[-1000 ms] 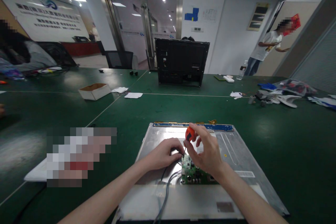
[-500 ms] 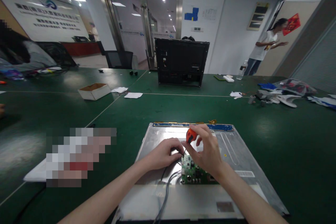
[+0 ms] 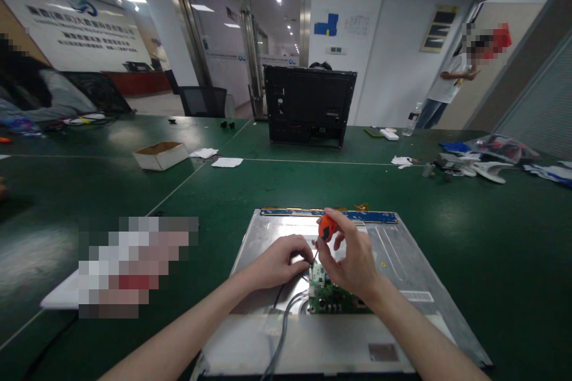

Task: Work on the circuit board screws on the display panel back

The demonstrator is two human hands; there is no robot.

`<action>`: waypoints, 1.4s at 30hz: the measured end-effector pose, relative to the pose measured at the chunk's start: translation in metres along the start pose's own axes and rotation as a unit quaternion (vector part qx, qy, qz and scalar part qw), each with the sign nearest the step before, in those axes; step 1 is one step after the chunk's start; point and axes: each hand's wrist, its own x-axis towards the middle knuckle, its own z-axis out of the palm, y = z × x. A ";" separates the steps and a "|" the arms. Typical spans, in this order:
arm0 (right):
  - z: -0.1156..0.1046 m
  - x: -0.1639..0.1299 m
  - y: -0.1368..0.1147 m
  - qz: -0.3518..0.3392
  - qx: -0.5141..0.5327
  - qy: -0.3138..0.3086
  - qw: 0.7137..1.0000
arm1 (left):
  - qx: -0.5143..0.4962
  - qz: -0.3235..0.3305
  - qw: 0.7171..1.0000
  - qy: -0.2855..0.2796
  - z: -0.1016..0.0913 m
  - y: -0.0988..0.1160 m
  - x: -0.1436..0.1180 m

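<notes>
- Gripping a small screwdriver (image 3: 325, 230) with an orange handle: right hand (image 3: 351, 262), fingers curled round the handle, shaft angled down and to the left toward the near-left corner of a green circuit board (image 3: 329, 296).
- Resting beside it on the metal: left hand (image 3: 279, 262), fingers bent down and pinched close to the screwdriver tip; too small to tell whether anything sits between the fingertips.
- Lying flat on the back of a silver metal panel (image 3: 402, 262), circuit board partly hidden under the right hand and wrist.
- Running from the board's left side toward the near edge of the panel: grey cables (image 3: 282, 324).
- Fixed along the panel's far edge: narrow blue strip board (image 3: 370, 215) with gold-coloured tabs.
- Carrying the panel, close to the near edge and roughly centred: green tabletop (image 3: 491, 232).
- Standing upright well beyond the panel: black monitor housing (image 3: 309, 106), open back facing this way.
- Sitting far left: shallow open cardboard box (image 3: 161, 155), white paper scraps (image 3: 227, 162) just right of it.
- Scattered far right: plastic parts and bags (image 3: 491, 158), a clear bottle (image 3: 411, 119) farther back.
- Standing by the right doorway: person in a white shirt (image 3: 451, 80).
- Seated at far left edge: another person (image 3: 27, 89), partly visible.
</notes>
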 end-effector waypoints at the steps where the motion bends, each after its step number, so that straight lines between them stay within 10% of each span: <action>1: 0.000 0.000 0.001 0.001 0.002 0.000 1.000 | 0.000 0.000 1.000 0.000 0.000 0.001 0.000; 42: -0.001 0.003 -0.001 0.000 0.016 -0.011 1.000 | -0.007 0.000 1.000 0.013 0.001 -0.003 -0.001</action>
